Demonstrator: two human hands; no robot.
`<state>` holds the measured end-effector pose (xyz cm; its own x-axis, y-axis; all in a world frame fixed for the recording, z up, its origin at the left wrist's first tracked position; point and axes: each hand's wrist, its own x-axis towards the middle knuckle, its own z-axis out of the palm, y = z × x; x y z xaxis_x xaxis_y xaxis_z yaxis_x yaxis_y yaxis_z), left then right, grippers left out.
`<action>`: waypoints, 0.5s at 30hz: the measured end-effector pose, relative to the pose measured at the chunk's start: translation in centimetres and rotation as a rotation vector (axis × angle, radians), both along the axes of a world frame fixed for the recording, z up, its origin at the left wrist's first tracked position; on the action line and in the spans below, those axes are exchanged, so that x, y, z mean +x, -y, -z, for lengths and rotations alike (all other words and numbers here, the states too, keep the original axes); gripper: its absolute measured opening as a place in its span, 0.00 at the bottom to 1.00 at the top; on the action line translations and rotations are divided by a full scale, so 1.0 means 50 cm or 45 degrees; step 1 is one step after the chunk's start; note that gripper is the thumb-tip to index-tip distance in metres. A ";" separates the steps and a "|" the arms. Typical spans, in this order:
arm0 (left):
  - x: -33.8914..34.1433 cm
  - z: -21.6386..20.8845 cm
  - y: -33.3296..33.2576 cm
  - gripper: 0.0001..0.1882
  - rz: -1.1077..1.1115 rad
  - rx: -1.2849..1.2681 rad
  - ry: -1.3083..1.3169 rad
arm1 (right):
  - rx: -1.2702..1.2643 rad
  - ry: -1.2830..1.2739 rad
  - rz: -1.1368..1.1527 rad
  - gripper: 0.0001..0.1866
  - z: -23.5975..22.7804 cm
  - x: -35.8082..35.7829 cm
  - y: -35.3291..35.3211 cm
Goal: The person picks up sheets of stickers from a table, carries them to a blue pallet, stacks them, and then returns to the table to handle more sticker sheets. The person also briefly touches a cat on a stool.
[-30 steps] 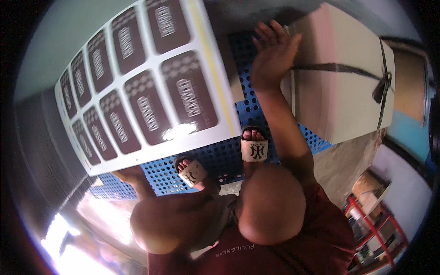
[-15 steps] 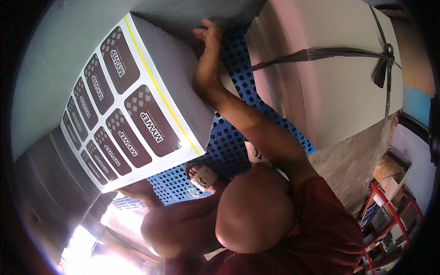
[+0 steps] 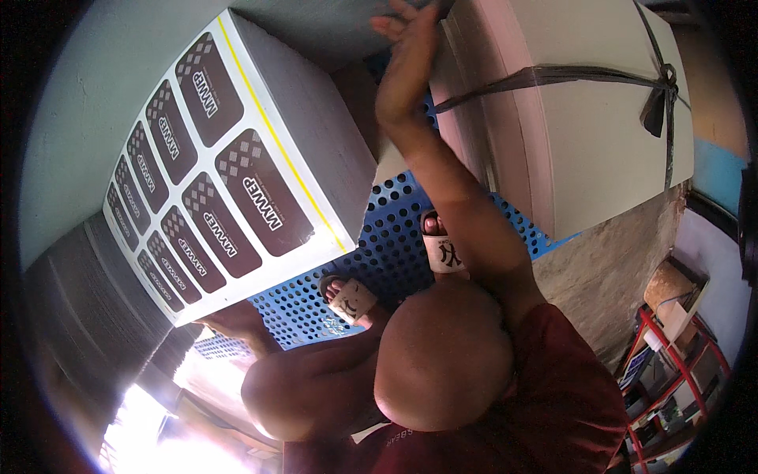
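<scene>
A tall stack of printed label sheets, white with dark brown rounded panels and a yellow line along one edge, stands at the left. My left hand is at its near lower edge, where most of the fingers are hidden by the sheets. At the top, my right hand is raised with its fingers spread and nothing in them. It hovers between the printed stack and a thick bundle of pale sheets, tied with a black strap.
Both stacks flank a blue perforated mat under my sandalled feet. My bent knees fill the lower middle. A red metal rack with assorted items stands at the lower right. A grey wall rises behind the printed stack.
My right hand has moved up and to the right, away from the printed stack's side toward the tied bundle. My left hand stays at the printed stack's lower edge.
</scene>
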<state>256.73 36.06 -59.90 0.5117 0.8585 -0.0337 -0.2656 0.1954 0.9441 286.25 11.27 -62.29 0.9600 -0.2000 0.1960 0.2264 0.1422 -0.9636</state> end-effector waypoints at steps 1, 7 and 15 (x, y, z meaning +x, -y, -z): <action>0.002 0.002 0.003 0.41 0.001 0.034 -0.042 | 0.007 -0.097 -0.073 0.25 -0.020 -0.006 -0.025; 0.014 -0.016 0.023 0.41 -0.016 0.193 -0.119 | -0.080 0.156 -0.023 0.27 -0.005 -0.001 -0.065; 0.026 -0.019 0.036 0.39 0.030 0.070 -0.065 | 0.003 0.005 0.001 0.22 0.000 0.036 -0.070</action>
